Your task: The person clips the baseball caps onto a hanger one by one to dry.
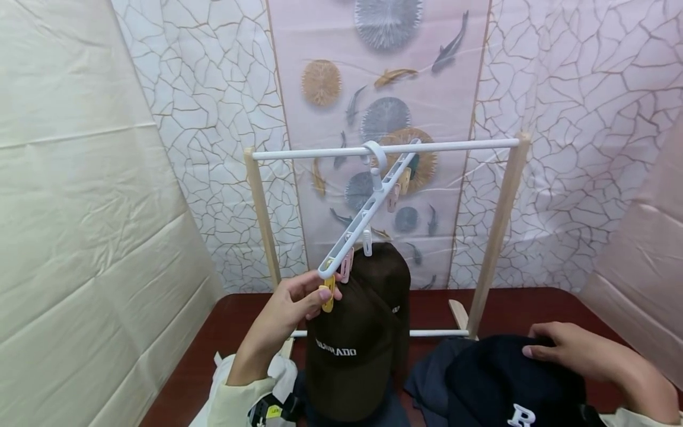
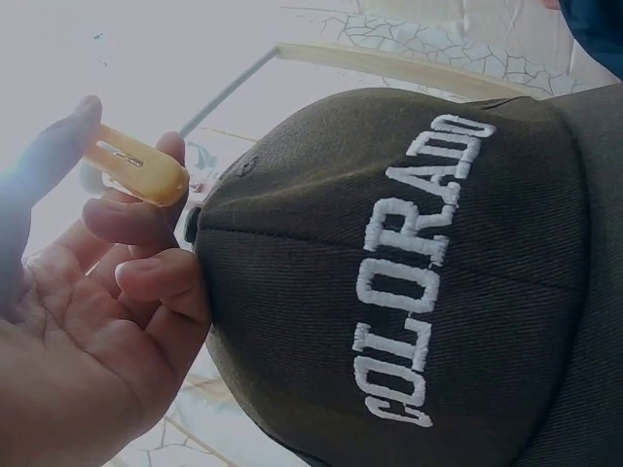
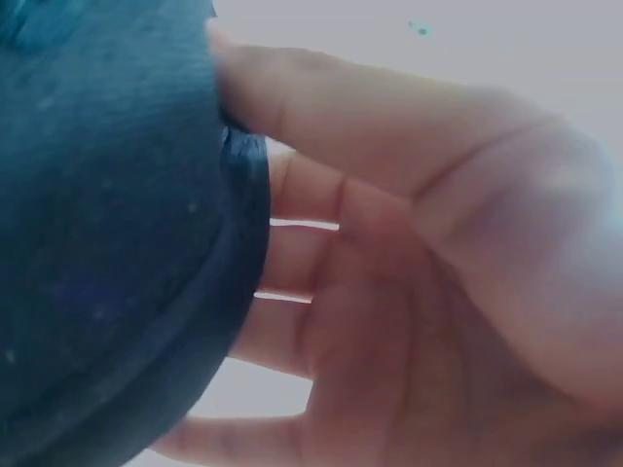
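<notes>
Left hand (image 1: 290, 305): pinching yellow clip (image 1: 328, 295), near end of hanger (image 1: 377, 188). Right hand (image 1: 578, 353): gripping navy cap (image 1: 507, 370). Off-centre tug could tip hanger.

Soft, fairly even light fills the room in the head view, leaning cream on the left curtain (image 1: 96, 178) and pinkish on the right curtain (image 1: 635, 255), with faint shading in the folds. The brown cap (image 1: 347, 320) and navy cap (image 1: 496, 373) soak it up, so their creases sink into darkness. Wide-angle stretch makes the rack (image 1: 498, 237) splay outward. From the left wrist, glare floods the upper left, bleaching the background and hazing the left fingers (image 2: 127, 222), while the yellow clip (image 2: 141, 170) glows and the white lettering (image 2: 380, 219) reads crisply. The right wrist view is milky and blurred, the right fingers (image 3: 292, 255) soft against a blown-out backdrop, the navy cloth tinted teal
</notes>
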Demonstrator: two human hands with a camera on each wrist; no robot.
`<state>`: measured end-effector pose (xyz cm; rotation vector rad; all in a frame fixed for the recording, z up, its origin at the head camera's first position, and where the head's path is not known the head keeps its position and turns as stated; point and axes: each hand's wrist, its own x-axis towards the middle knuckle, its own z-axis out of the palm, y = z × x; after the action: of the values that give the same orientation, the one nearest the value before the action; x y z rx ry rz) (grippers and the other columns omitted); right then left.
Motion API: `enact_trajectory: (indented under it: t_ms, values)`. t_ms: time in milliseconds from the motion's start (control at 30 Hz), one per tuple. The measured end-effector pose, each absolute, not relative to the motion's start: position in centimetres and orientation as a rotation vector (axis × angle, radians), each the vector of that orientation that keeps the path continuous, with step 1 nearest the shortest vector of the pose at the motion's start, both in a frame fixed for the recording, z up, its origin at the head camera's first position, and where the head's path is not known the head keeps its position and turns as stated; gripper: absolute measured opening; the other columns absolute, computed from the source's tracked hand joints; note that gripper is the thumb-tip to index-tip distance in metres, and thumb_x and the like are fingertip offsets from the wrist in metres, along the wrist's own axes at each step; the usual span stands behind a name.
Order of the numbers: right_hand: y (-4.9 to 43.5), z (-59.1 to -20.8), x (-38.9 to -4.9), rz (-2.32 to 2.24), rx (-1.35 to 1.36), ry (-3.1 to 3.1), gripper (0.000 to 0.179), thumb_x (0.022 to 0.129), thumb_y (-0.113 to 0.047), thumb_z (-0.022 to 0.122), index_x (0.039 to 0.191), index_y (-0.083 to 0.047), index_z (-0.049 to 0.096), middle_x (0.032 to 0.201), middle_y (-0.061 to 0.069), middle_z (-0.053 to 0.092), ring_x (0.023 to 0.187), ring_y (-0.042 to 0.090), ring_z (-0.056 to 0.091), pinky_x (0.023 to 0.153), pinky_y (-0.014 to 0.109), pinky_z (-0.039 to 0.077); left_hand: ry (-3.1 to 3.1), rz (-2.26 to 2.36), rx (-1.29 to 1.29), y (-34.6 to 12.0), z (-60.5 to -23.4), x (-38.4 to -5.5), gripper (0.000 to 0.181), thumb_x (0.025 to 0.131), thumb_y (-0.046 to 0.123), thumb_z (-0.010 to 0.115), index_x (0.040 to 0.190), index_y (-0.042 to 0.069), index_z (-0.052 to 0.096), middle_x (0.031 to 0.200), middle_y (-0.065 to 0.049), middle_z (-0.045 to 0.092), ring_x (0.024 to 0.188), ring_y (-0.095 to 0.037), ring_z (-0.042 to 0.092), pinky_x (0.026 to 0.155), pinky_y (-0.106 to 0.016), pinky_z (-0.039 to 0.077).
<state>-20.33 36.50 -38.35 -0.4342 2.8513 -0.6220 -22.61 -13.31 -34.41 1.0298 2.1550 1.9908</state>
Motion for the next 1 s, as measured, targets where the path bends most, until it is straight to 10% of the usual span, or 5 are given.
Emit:
enact_trajectory:
  t_ms: [1000]
  values:
    - [34.5, -35.4, -17.3, -0.799, -0.711, 2.899, 0.016, 0.106, -0.025, 0.065, 0.092, -0.018, 0.064, 0.073, -0.010, 0.047, 0.067, 0.004, 0.050, 0.059, 0.028, 0.036, 2.178, 1.961, 1.059, -13.4, -34.6, -22.9, 0.032, 0.110, 0.022, 0.059, 0.133, 0.000, 0.063, 0.105, -0.002, 0.071, 0.071, -0.012, 0.043, 0.064, -0.027, 0.037]
